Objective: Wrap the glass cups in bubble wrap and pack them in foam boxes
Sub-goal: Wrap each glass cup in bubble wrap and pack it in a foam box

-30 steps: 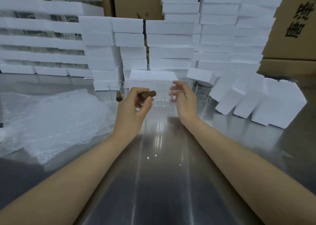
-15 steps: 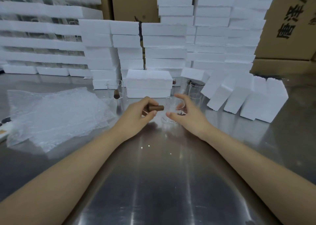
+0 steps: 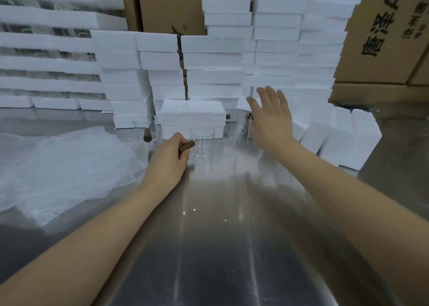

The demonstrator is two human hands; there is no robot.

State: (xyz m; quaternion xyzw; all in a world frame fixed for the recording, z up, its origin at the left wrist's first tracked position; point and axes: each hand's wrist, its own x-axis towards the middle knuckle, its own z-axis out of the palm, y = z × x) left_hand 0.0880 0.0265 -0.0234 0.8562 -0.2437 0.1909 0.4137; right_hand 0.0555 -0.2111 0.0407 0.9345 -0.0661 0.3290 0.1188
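Observation:
A clear glass cup (image 3: pixel 201 143) stands upright on the steel table (image 3: pixel 220 236), just right of my left hand (image 3: pixel 168 160). That hand grips a brown wooden handle (image 3: pixel 186 146) that points toward the cup. My right hand (image 3: pixel 270 117) hovers above the table with fingers spread, holding nothing, in front of more glass cups (image 3: pixel 239 124). Another glass cup (image 3: pixel 144 127) with a brown handle stands further left. A two-part white foam box (image 3: pixel 192 118) sits right behind the middle cup. Bubble wrap sheets (image 3: pixel 60 166) lie spread at the left.
Stacks of white foam boxes (image 3: pixel 274 50) wall off the back of the table. Several foam boxes (image 3: pixel 343 140) lean in a row at the right. Cardboard cartons (image 3: pixel 383 31) stand behind.
My right hand let go of the glass cup, which now stands on the table, then lifted up and to the right with fingers spread. My left hand sank toward the table with the handle.

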